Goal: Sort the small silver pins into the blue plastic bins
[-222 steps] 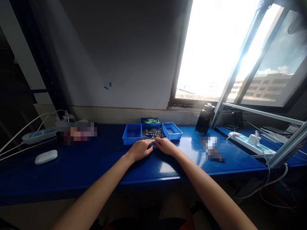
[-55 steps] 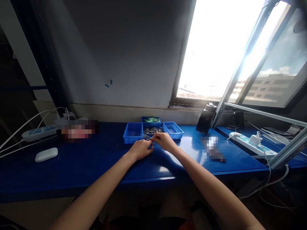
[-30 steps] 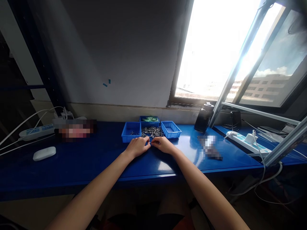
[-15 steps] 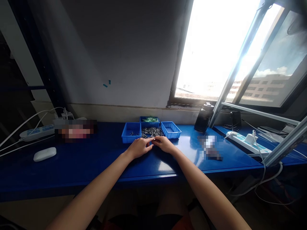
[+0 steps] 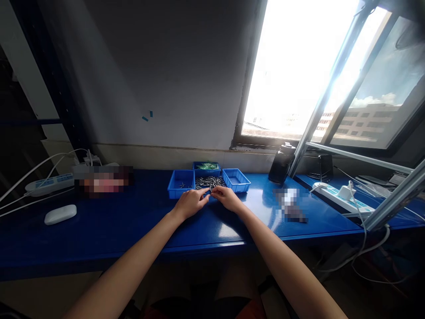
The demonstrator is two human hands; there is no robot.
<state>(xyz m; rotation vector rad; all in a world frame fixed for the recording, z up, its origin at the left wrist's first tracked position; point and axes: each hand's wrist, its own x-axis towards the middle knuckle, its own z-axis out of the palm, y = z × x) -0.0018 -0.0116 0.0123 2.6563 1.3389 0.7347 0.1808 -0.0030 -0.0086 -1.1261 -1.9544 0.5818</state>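
Observation:
Between the blue bins lies a pile of small dark and silver metal pins or screws (image 5: 209, 180), too small to tell which. My right hand (image 5: 227, 198) is at the near edge of this pile, thumb and fingers pinched on one small metal piece (image 5: 211, 188). My left hand (image 5: 191, 204) faces it, index finger stretched to that piece and thumb held apart below. Left of the pile, a blue bin (image 5: 170, 190) has a few of the metal pieces inside. Another blue bin (image 5: 245, 188) stands on the right. Behind the pile, a third bin (image 5: 206, 172) contains green packaging.
The blue table (image 5: 133, 230) meets the wall at the back. A white case (image 5: 60, 214) and a power strip (image 5: 49, 183) lie on the left. Toward the right are a black bottle (image 5: 280, 164), a blurred object (image 5: 292, 206), a metal frame (image 5: 395, 197) and another power strip (image 5: 345, 198).
Both hands have shifted slightly; the fingertips have drawn a little apart, and the small metal piece shows more between them. The bins keep their places.

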